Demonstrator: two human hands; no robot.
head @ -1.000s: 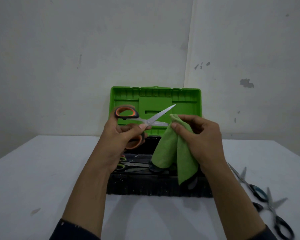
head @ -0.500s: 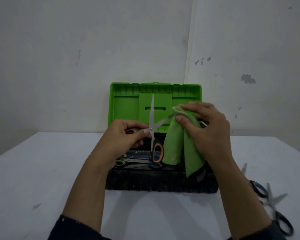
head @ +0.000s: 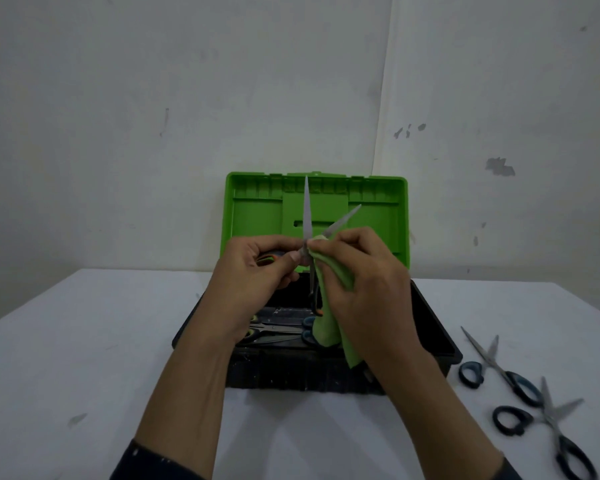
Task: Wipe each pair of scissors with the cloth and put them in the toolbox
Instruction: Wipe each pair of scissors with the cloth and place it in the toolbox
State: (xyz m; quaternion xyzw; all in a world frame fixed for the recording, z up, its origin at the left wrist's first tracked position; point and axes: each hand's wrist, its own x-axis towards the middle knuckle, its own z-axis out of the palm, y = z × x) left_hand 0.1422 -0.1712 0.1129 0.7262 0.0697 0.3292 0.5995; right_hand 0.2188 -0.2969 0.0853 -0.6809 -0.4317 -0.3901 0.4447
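Your left hand (head: 257, 268) grips the open orange scissors (head: 307, 216) over the toolbox (head: 433, 327). Your right hand (head: 364, 285) pinches the cloth (head: 329, 327) around one blade. Inside lie other scissors (head: 274, 332); two pairs (head: 518, 386) wait on the table (head: 84, 341).

both forearms raised and converging at centre; left hand (head: 257, 271) pinches orange-handled scissors (head: 308, 220) at the pivot, right hand (head: 364, 285) grips green cloth (head: 324, 330), fingertips meeting.

Person: two bare forearms, dark sleeves.
Left sleeve (head: 146, 460) is dark navy, cuff sitting high on the forearm, with a few small pale specks on the fabric. Right sleeve (head: 511, 471) is the same dark cloth, only a sliver visible. Left hand (head: 257, 271) and right hand (head: 368, 285) are bare.
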